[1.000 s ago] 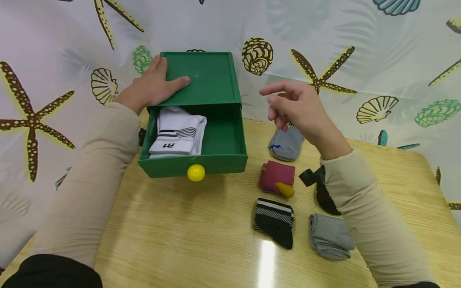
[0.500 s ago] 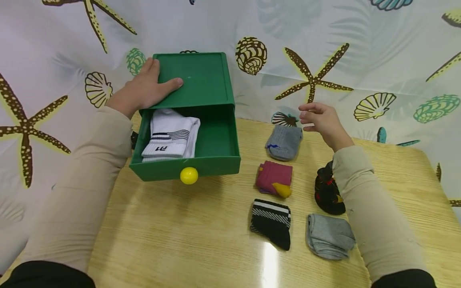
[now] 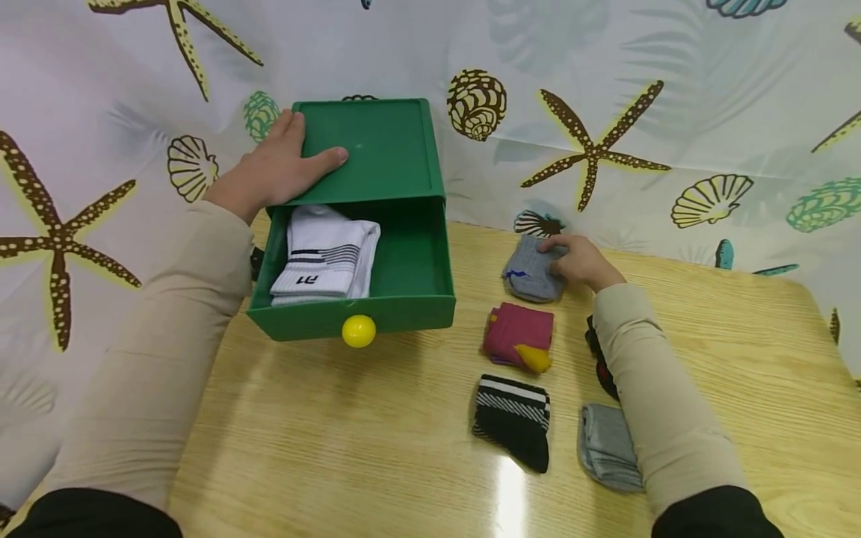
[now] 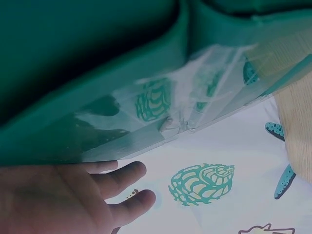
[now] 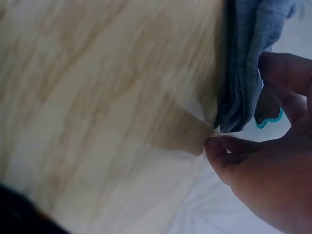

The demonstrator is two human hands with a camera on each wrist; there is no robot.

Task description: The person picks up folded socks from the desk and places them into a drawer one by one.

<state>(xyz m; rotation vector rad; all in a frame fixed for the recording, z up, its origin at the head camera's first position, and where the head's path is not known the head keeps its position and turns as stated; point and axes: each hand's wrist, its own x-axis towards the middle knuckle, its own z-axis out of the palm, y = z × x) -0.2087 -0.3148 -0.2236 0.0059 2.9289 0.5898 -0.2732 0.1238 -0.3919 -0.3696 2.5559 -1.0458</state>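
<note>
My left hand (image 3: 299, 149) lies flat on the top of a green drawer box (image 3: 383, 142), fingers straight; the left wrist view shows those fingers (image 4: 122, 178) beside the box's green wall (image 4: 73, 58). The drawer (image 3: 420, 254) is pulled out, with a yellow knob (image 3: 359, 331) and a folded white sock (image 3: 323, 258) in its left half. My right hand (image 3: 561, 258) is down on a grey sock with a blue mark (image 3: 528, 269) at the back of the table. In the right wrist view, thumb and fingers (image 5: 278, 63) pinch that sock's edge (image 5: 243, 73).
On the wooden table (image 3: 336, 448), to the right of the drawer, lie a maroon and yellow sock (image 3: 518, 332), a black striped sock (image 3: 513, 418), a light grey sock (image 3: 602, 444) and a black sock (image 3: 599, 359) partly under my right sleeve. A seashell-print cloth hangs behind.
My right hand has swung from mid-air near the drawer to the right and down onto the grey sock. The left hand has stayed on the box.
</note>
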